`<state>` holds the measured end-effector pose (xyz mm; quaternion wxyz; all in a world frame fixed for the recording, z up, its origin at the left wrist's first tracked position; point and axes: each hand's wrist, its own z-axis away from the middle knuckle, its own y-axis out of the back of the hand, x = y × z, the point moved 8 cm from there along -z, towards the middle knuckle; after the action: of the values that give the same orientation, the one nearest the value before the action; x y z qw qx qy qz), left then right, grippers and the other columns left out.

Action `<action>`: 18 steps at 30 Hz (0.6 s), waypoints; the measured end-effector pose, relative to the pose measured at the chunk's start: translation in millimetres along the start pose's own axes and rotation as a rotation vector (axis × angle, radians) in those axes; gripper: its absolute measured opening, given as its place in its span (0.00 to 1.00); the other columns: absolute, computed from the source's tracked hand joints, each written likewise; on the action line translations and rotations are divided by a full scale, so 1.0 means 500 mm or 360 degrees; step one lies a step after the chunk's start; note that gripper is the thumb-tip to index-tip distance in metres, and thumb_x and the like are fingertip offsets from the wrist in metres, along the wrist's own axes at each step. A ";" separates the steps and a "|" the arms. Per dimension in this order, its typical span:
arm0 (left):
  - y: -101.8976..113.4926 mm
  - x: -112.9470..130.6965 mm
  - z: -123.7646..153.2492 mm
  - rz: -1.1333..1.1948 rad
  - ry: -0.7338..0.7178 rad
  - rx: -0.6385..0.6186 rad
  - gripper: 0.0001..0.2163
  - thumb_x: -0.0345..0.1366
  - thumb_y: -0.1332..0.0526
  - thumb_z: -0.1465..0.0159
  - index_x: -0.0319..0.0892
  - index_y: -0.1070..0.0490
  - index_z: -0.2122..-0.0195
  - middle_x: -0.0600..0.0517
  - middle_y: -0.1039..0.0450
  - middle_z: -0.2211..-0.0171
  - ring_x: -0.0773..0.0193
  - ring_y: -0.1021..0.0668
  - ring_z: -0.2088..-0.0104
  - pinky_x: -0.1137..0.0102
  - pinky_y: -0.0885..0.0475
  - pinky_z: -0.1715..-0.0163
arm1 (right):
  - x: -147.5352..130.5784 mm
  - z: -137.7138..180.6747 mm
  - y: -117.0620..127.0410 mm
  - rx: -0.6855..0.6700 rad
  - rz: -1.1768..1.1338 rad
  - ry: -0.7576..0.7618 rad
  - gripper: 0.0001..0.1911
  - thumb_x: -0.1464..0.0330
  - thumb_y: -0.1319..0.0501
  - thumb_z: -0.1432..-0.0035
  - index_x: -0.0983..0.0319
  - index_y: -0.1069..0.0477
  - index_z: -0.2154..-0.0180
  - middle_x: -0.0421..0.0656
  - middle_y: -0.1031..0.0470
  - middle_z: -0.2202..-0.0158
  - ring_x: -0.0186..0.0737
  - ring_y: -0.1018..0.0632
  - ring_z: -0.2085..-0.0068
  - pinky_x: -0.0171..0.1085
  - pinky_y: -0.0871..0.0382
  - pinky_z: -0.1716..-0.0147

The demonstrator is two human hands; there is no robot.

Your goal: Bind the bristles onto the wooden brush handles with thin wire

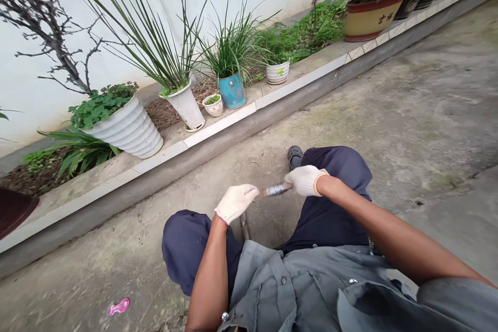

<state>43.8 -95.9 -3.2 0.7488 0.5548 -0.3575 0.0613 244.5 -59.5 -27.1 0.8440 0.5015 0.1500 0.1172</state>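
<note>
I see the left gloved hand [236, 201] and the right gloved hand [306, 180], apart, near the centre of the frame — each is closed on one end of the silvery-banded rod [275, 190]. The blue pot [232, 92] stands at upper middle.

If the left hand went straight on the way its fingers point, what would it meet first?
The rod, it seems: its end looks right at the fingertips of the left hand. Beyond it in that line comes the right hand, though depth is unclear.
</note>
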 end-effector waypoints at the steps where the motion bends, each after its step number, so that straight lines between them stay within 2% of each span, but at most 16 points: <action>1: -0.001 0.001 0.000 -0.0013 -0.0010 -0.0005 0.19 0.43 0.49 0.26 0.45 0.18 0.60 0.54 0.18 0.58 0.59 0.21 0.57 0.72 0.31 0.56 | -0.012 0.008 -0.013 -0.0079 0.0019 0.0118 0.06 0.73 0.35 0.49 0.61 0.23 0.66 0.48 0.22 0.67 0.47 0.20 0.65 0.38 0.37 0.64; 5: -0.002 -0.001 -0.001 0.0065 0.0009 -0.0002 0.18 0.43 0.47 0.27 0.44 0.18 0.59 0.54 0.17 0.57 0.59 0.21 0.57 0.72 0.30 0.56 | -0.048 0.042 -0.037 -0.0264 -0.0077 0.0530 0.04 0.67 0.34 0.52 0.60 0.26 0.71 0.39 0.29 0.76 0.37 0.28 0.73 0.35 0.42 0.70; 8: -0.001 -0.005 -0.002 0.0151 0.0041 0.0005 0.17 0.44 0.46 0.29 0.44 0.18 0.60 0.54 0.18 0.60 0.60 0.21 0.60 0.72 0.29 0.58 | -0.062 0.062 -0.031 -0.0353 -0.0267 0.0682 0.08 0.63 0.34 0.50 0.60 0.28 0.73 0.35 0.33 0.79 0.33 0.33 0.75 0.34 0.46 0.72; 10: -0.002 -0.005 -0.003 0.0185 0.0036 -0.0012 0.17 0.44 0.45 0.29 0.43 0.18 0.62 0.53 0.19 0.63 0.61 0.21 0.63 0.72 0.29 0.60 | -0.066 0.067 -0.013 -0.0307 -0.0442 0.0704 0.11 0.61 0.33 0.50 0.61 0.29 0.72 0.34 0.33 0.78 0.31 0.34 0.75 0.33 0.47 0.72; 12: -0.002 -0.007 -0.003 0.0208 0.0042 -0.0007 0.18 0.44 0.46 0.29 0.42 0.19 0.63 0.52 0.20 0.66 0.61 0.22 0.66 0.72 0.29 0.62 | -0.058 0.057 0.020 -0.0123 -0.0722 0.0613 0.13 0.59 0.33 0.49 0.61 0.29 0.71 0.35 0.31 0.76 0.31 0.33 0.73 0.33 0.47 0.72; 15: 0.002 -0.015 -0.002 0.0270 0.0116 0.0048 0.19 0.45 0.47 0.28 0.42 0.18 0.59 0.53 0.22 0.69 0.62 0.23 0.69 0.71 0.30 0.63 | -0.017 0.028 0.068 0.0298 -0.1050 0.0271 0.16 0.54 0.38 0.41 0.61 0.27 0.65 0.39 0.25 0.70 0.34 0.29 0.70 0.32 0.44 0.71; 16: 0.003 -0.016 -0.002 0.0285 0.0139 0.0058 0.19 0.45 0.47 0.27 0.42 0.18 0.58 0.54 0.22 0.69 0.63 0.23 0.69 0.71 0.30 0.64 | -0.001 0.019 0.078 0.0429 -0.1013 0.0136 0.17 0.54 0.39 0.39 0.61 0.26 0.63 0.40 0.24 0.69 0.35 0.28 0.69 0.33 0.43 0.70; 18: 0.000 -0.015 0.000 0.0279 0.0152 0.0032 0.18 0.45 0.47 0.28 0.43 0.18 0.57 0.55 0.21 0.68 0.63 0.23 0.69 0.72 0.30 0.65 | 0.017 0.004 0.090 0.0597 -0.0711 -0.0093 0.16 0.55 0.41 0.36 0.61 0.26 0.59 0.44 0.22 0.66 0.38 0.26 0.68 0.34 0.41 0.69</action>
<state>38.1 -93.3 -7.7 0.7511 0.5254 -0.3679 0.1567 251.3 -37.1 12.6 0.7454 0.6064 0.2515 -0.1158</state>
